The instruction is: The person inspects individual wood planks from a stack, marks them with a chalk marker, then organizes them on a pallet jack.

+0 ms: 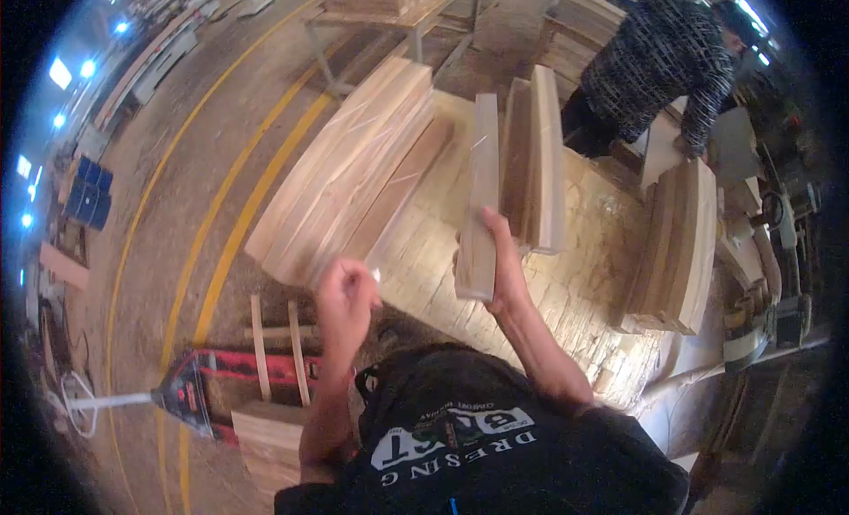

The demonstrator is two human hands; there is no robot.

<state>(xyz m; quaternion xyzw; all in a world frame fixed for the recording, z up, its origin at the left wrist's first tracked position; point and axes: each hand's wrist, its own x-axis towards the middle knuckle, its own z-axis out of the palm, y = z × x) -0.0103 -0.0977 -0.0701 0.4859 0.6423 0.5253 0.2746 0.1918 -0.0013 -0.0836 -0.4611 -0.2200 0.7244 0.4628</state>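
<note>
While the left hand (pixel 345 303) is raised near the close end of the left stack (pixel 349 170), the right hand (pixel 502 254) grips a single wooden board (pixel 482 188) near its lower end. The thumb lies along the board's right side, and the other fingers pass beneath. The board's long axis runs nearly straight up the view, its near end toward the wearer's black shirt (pixel 495 453) and its far end pointing away across the table (pixel 597 210). The board is between the left stack and the middle stack (pixel 535 161), close beside the latter; whether it touches the tabletop cannot be told. The left hand is blurred, its fingers curled; a small pale spot shows at the fingertips, but whether anything is gripped cannot be told. The left stack's long axis slants up to the right, whereas the middle stack lies almost parallel to the board. Farther right stands the right stack (pixel 676 249), with a co-worker (pixel 654 64) in a patterned sweater beyond it.
</note>
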